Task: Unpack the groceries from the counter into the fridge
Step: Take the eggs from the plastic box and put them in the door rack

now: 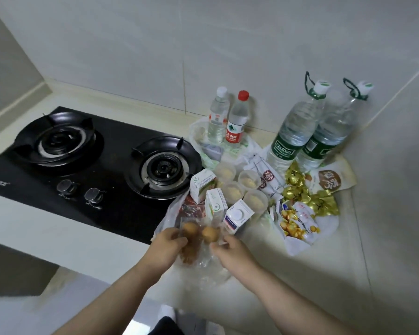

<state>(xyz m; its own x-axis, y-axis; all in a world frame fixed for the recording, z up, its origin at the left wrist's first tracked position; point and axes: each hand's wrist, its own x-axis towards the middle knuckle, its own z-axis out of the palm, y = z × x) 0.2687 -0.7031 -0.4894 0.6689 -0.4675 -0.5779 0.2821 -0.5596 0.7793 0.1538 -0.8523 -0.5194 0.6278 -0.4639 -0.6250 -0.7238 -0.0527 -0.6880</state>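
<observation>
Grips the clear bag of buns (205, 259) from both sides — left hand (169, 245) curled round its left edge, right hand (230, 250) pinching the plastic on its right. Rests on the counter (300, 286), just right of the stove (94, 165), at its front corner. Probably light, soft and easily squashed; thin film, likely slippery. Better to take hold by the loose plastic — not to squeeze the buns.

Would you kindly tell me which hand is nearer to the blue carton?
Right. The right hand is just below the blue carton; the left hand is farther, to its lower left.
</observation>
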